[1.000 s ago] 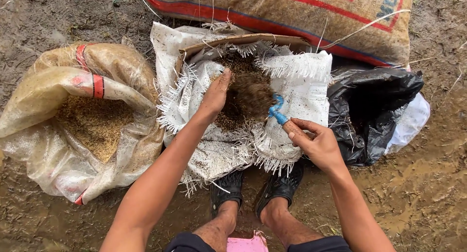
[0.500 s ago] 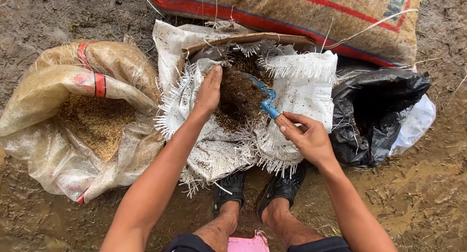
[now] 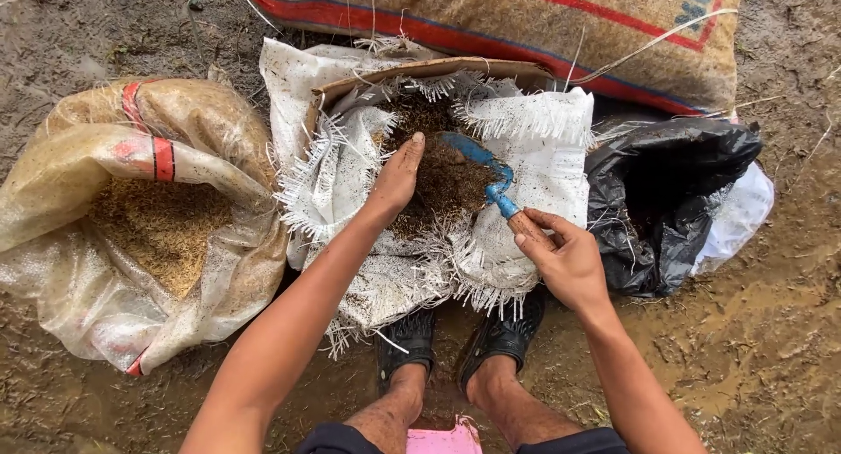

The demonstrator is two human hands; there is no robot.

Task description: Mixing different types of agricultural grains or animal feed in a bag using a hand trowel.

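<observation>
Mud everywhere: wet brown ground [image 3: 771,331] fills the view, rutted and strewn with straw bits, outdoors, no floor covering at all. Dead centre sits a white woven sack [image 3: 526,173], frayed rim rolled down, with dark soil [image 3: 438,178] inside. The left hand [image 3: 399,173] lies flat and open on that soil, fingers together, gripping nothing. The right hand [image 3: 565,257], at four o'clock from the sack's mouth, is closed around the wooden handle of a blue trowel [image 3: 482,160], whose blade reaches into the soil. At nine o'clock, a translucent sack [image 3: 105,270] gapes open, showing tan husks [image 3: 162,230]. At three o'clock, a crumpled black plastic bag [image 3: 674,191] lies just beside the white sack. Across twelve o'clock lies a full brown sack with red stripes [image 3: 569,24]. Below, two feet in dark sandals [image 3: 455,344] stand in the mud.
</observation>
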